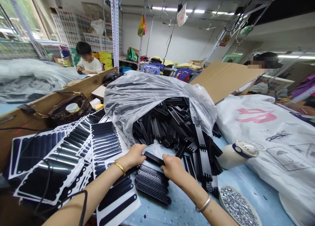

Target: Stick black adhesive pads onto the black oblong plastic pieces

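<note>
My left hand [136, 154] is closed on the left end of a long black plastic piece [154, 158] with a patterned face. The piece's right end is pinched in my right hand [172, 167]. Just below it, several like patterned pieces [153, 188] lie side by side on the blue table [187, 209]. Beyond my hands, a clear plastic bag [145, 86] lies open, with a heap of black pieces [169, 121] spilling out, some with pronged ends. Under my left forearm is a white sheet of black strips [118, 199].
More sheets of black strips [56, 163] are piled at left beside a brown handbag [70, 109]. On the right are a bowl of small metal parts [237, 204], a cream bottle [237, 154] and a large white sack [268, 134]. Two other people sit farther back.
</note>
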A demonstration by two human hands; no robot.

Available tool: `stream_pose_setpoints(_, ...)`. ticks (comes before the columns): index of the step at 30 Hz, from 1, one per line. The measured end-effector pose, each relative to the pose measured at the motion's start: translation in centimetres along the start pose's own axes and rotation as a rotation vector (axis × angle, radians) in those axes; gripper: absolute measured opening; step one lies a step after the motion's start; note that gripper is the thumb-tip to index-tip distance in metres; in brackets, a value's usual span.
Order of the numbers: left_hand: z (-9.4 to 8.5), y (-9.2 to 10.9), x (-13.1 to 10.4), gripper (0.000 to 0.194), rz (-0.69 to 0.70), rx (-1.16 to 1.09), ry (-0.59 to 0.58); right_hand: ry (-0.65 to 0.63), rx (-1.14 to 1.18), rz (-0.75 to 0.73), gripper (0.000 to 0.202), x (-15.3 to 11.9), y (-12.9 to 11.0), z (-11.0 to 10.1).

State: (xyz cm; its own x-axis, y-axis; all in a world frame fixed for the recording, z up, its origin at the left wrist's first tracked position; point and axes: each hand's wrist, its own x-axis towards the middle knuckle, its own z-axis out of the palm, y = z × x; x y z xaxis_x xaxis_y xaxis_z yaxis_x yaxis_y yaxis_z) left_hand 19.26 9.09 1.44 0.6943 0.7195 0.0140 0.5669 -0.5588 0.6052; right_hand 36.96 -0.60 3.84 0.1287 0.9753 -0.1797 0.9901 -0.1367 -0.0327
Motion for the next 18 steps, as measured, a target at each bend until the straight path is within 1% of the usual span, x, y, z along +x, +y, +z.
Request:
stream_pose_setpoints(2, 0.2, -0.1, 0.1, 0.026, 0.027, -0.002, -0.023, -0.008, 0.000, 0.000, 0.019, -0.5, -0.2, 0.1)
stream_pose_setpoints(7, 0.0, 0.1, -0.1, 0.023, 0.053, 0.018, -0.048, -0.003, 0.041, -0.001, 0.016, -0.8, 0.1, 0.2)
stream_pose_setpoints(11, -0.4, 0.0, -1.0, 0.022, 0.076, 0.016, -0.057, 0.009, 0.125, -0.030, 0.012, -0.6, 0.6, 0.6)
stream_pose_setpoints(13, -0.6, -0.2, -1.5, 0.016, 0.092, 0.002, -0.058, 0.021, 0.179, -0.056, 0.009, -0.6, 0.9, 0.8)
stream_pose_setpoints(14, -0.6, -0.3, -1.8, 0.016, 0.097, -0.008, -0.057, 0.031, 0.206, -0.067, 0.016, -0.6, 1.2, 0.9)
stream_pose_setpoints(16, -0.7, -0.3, -2.4, 0.025, 0.095, -0.030, -0.041, 0.068, 0.251, -0.074, 0.032, -0.6, 1.9, 1.2)
stream_pose_setpoints(18, -0.7, 0.0, -3.2, 0.034, 0.076, -0.059, 0.002, 0.132, 0.289, -0.052, 0.039, -0.9, 2.7, 1.5)
